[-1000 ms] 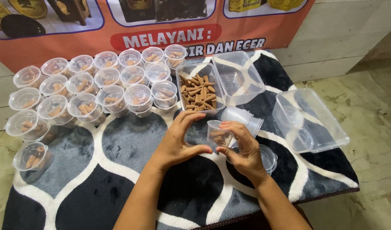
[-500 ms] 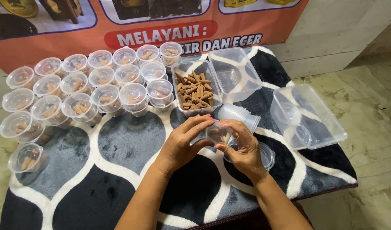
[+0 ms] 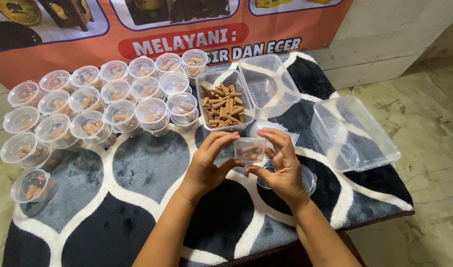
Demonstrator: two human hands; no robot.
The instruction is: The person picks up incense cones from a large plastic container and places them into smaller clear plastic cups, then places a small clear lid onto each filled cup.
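Both hands meet over the middle of the surface [image 3: 137, 198], a table under a dark rug with pale curved lines. The left hand [image 3: 206, 163] and right hand [image 3: 283, 165] hold one small clear cup [image 3: 249, 150] between them, raised off the rug. Each grip is pinching the cup, thumb below and fingers curled over the top and sides. Brown sticks show through its wall.

Just beyond the grips stands an open tub [image 3: 225, 101] filled with the same brown sticks; its near rim lies close to the fingertips. An empty tub [image 3: 268, 84] touches it on the right. Under the right hand lies a round lid [image 3: 308, 180], partly hidden. Well to the right of the right grip, a larger clear box [image 3: 355, 133] sits near the surface's right edge.

Left of the left grip, lidded cups [image 3: 113, 99] stand packed in rows to the far left edge, one apart at the near left [image 3: 31, 185]. Between those rows and the left hand, rug is open. Behind the surface hangs an orange banner [image 3: 305, 20].
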